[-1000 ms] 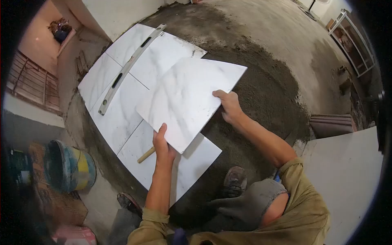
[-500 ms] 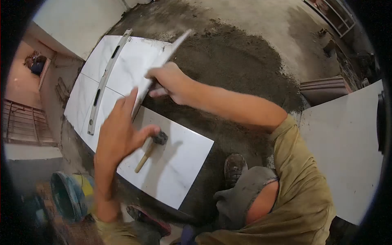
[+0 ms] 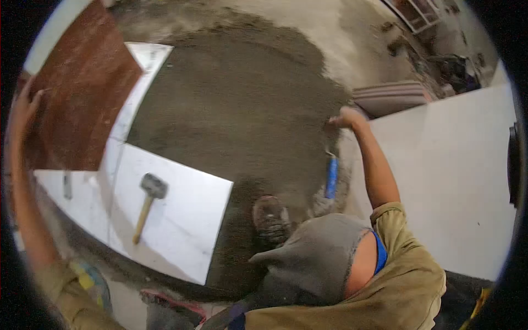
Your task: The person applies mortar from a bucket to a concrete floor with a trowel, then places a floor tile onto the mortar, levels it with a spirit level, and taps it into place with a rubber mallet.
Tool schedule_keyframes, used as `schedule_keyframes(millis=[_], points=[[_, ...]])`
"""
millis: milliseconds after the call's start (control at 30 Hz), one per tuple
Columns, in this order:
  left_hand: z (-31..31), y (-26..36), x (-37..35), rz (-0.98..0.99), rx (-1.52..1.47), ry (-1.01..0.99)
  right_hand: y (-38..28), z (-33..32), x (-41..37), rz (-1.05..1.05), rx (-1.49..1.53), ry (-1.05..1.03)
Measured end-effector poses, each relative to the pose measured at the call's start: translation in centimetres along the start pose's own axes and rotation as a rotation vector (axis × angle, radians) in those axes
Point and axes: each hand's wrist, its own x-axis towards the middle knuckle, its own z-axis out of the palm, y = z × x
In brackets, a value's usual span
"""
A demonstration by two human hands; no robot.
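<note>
My left hand [image 3: 27, 113] grips the far left edge of a large tile [image 3: 82, 82], its reddish-brown back facing me. That tile stands tilted over the laid white tiles [image 3: 118, 148] and hides much of them. My right hand [image 3: 349, 118] is stretched out to the right above the mortar's edge, holding nothing visible; its fingers look extended but blurred. Just below it lies a trowel with a blue handle [image 3: 331, 177], apart from the hand. A rubber mallet [image 3: 148, 201] with a wooden handle rests on the nearest white tile.
Grey mortar [image 3: 236, 104] spreads across the floor ahead. My shoe [image 3: 270, 220] stands on it, beside the near tile. A large pale panel [image 3: 445, 176] takes up the right side. Behind it sit a striped bundle [image 3: 390, 99] and some clutter. A short piece of the spirit level [image 3: 67, 184] shows at left.
The tile has swung left, turning from edge-on to show its brown back. My right hand has left it and moved right; my left hand has closed on its edge. The view has shifted right.
</note>
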Motion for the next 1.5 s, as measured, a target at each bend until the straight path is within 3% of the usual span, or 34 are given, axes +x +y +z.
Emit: schedule_keyframes(millis=[33,67,100,200,333,400,500,533,567,633,667,733,767,800,833,867,900,967,1000,1100,1167,1233,1267,1333,1367,1433,1500], points=[[-2.2,0.9,0.2,-0.036,-0.345,-0.139,1.5,2.3,-2.4,0.255,0.215,-0.185],[-4.7,1.4,0.1,-0.072,-0.675,-0.282,5.3,5.7,-2.9,0.319,0.476,-0.375],[-5.8,1.5,0.3,-0.106,-0.995,-0.428,5.0,7.1,-4.5,0.378,0.398,-0.527],[-2.5,-0.3,1.2,0.052,-0.876,-0.242,5.0,11.9,-7.7,0.278,0.647,-0.575],[-2.9,-0.3,1.6,0.039,-0.81,-0.3,3.8,15.1,-8.8,0.246,0.713,-0.558],[-3.8,-0.4,1.6,0.068,-0.811,-0.291,4.2,16.0,-7.9,0.282,1.039,-0.079],[-4.9,-0.1,2.1,0.001,-0.736,-0.4,3.9,11.6,-7.9,0.216,1.094,0.055],[-5.1,-0.1,2.2,-0.008,-0.731,-0.396,1.9,9.4,-8.1,0.302,0.915,-0.03],[-4.9,-0.1,2.2,-0.031,-0.802,-0.431,1.6,9.3,-7.8,0.289,0.907,-0.029],[-4.6,-0.3,1.9,-0.076,-0.867,-0.47,0.9,10.3,-7.4,0.228,0.895,-0.221],[-4.6,-0.2,1.9,-0.083,-0.871,-0.497,3.0,14.0,-5.0,0.191,0.91,-0.156],[-4.1,-0.5,2.0,-0.069,-0.904,-0.489,1.7,14.0,-5.6,0.197,0.892,-0.155],[-14.8,7.5,2.3,-0.074,-0.898,-0.489,1.2,14.1,-6.0,0.213,0.876,-0.15],[-21.2,12.5,2.4,-0.066,-0.855,-0.463,1.6,16.5,-5.0,0.185,0.811,-0.068],[-24.2,15.1,2.3,-0.06,-0.809,-0.441,1.3,16.4,-4.9,0.17,0.811,-0.07],[-25.0,16.2,2.1,-0.055,-0.76,-0.422,0.9,16.4,-4.7,0.194,0.84,0.131],[-24.7,16.6,1.9,-0.045,-0.709,-0.405,0.4,16.3,-4.4,0.219,0.869,0.331],[-3.6,1.2,1.8,-0.007,-0.61,-0.366,-0.6,12.9,-3.4,0.082,0.76,0.677],[9.7,-8.8,2.8,0.024,-0.565,-0.341,-2.3,9.0,-3.7,0.044,0.711,0.643],[12.4,-11.2,3.1,0.042,-0.387,-0.275,-5.0,0.3,1.9,-0.062,0.645,0.515],[9.9,-9.2,2.6,0.033,-0.377,-0.273,-5.1,-2.0,8.5,-0.217,0.533,0.516],[7.4,-7.1,1.9,-0.003,-0.356,-0.278,-6.2,-4.5,12.7,-0.268,0.168,0.436],[8.1,-6.6,1.2,0.034,-0.783,-0.273,-7.0,-5.5,14.0,-0.279,0.171,0.441],[5.7,-5.2,0.9,0.041,-0.856,-0.316,-9.2,-6.6,16.0,-0.23,0.095,0.292],[3.8,-3.9,1.1,0.056,-0.941,-0.359,-10.6,-5.9,16.1,-0.246,0.101,0.293],[1.1,-2.2,0.9,-0.025,-1.081,-0.474,-13.4,-2.9,14.4,-0.145,0.335,0.517],[1.3,-2.1,0.9,-0.049,-1.145,-0.521,-16.3,-2.5,10.4,-0.17,0.354,0.376]])
